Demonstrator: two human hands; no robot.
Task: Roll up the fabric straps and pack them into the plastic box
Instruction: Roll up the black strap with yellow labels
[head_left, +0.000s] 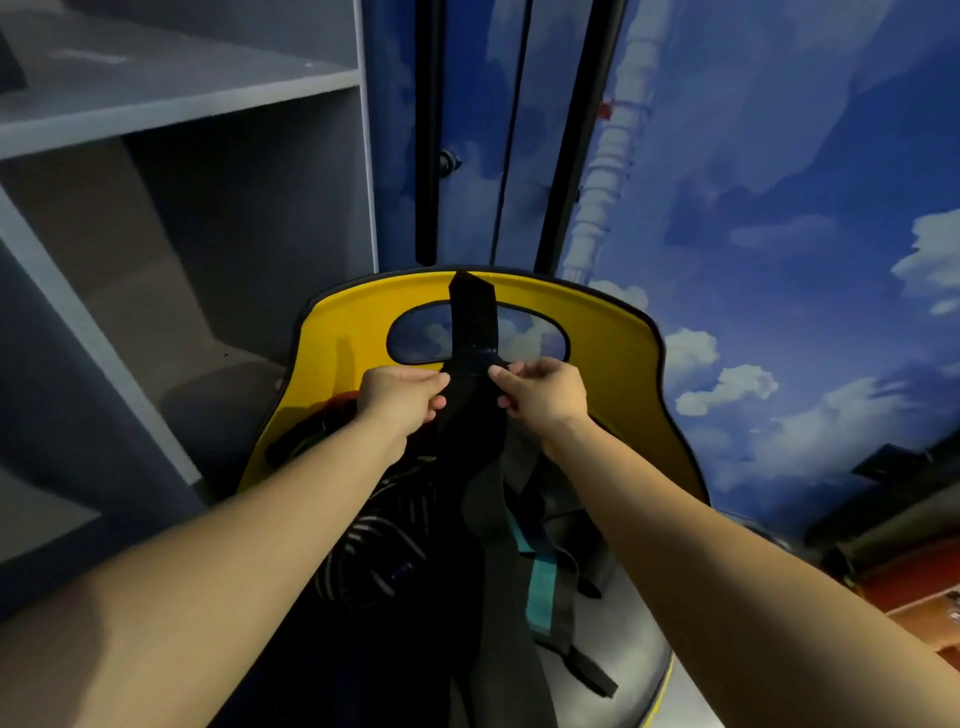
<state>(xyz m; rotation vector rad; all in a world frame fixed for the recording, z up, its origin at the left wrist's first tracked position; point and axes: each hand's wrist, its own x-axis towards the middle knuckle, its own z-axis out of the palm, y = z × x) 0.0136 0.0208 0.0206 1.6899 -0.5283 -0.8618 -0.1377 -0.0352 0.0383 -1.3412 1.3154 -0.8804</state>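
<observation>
— What do the hands have?
— Both pinch the same black strap (475, 332). The left hand (402, 392) has its thumb and fingers closed on the strap's left edge; the right hand (540, 389) pinches the right edge, straight across from it. So each grip is closed on that strap, neither one loose.

— Which way does the strap run?
— Its long axis runs away from the person. The pointed far end lies over the top rim of a yellow chair back (608, 332), crossing the oval cut-out there. The near part hangs down between the forearms into a dark heap of straps (488, 519) on the seat.

— Anything else in that heap?
— A teal strap (540, 587) lies just right of the black one, roughly parallel to it. Striped dark fabric (374, 540) sits on the left.

— Any writing or labels?
— None that I can read.

— And around it?
— Grey shelves (171, 104) on the left, a wall painted with blue sky and clouds (779, 208) behind and to the right.
</observation>
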